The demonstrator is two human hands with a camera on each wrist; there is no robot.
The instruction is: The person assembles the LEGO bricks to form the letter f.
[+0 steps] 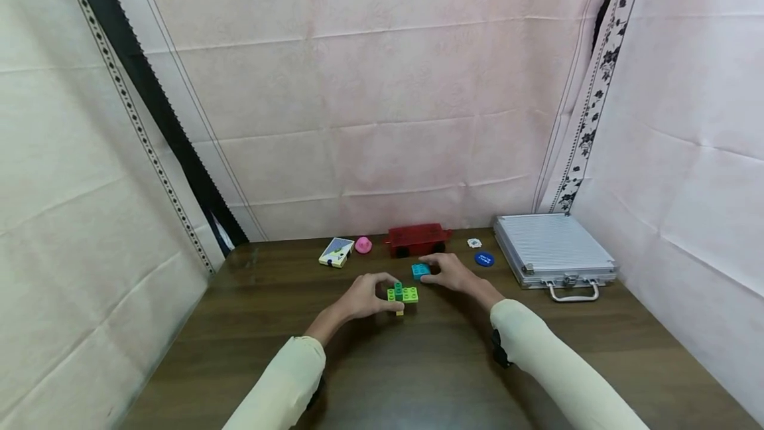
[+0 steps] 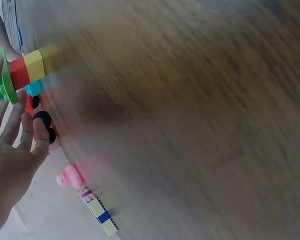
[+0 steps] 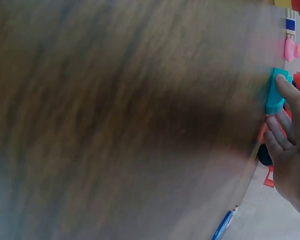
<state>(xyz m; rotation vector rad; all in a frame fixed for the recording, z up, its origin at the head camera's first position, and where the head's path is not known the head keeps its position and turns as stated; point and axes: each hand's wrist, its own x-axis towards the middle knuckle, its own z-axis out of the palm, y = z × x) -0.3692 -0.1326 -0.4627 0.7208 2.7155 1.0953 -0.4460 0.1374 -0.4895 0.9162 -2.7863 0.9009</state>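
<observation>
My left hand [image 1: 364, 297] curls round a small stack of green, red and yellow plastic bricks [image 1: 402, 295] at the middle of the dark wood-grain tabletop [image 1: 418, 377]; my right hand [image 1: 453, 273] pinches a turquoise plastic brick [image 1: 420, 271] just behind it. Creased pale pink sheets [image 1: 382, 98] wall the tabletop in, and a ribbed silver metal case [image 1: 552, 251] lies at its right

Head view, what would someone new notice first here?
Two hands meet mid-table over toy bricks: the left hand holds a green brick stack, and the right hand touches a teal brick just behind it. Next comes the silver case at the table's right, then the red toy car at the back edge.
</observation>
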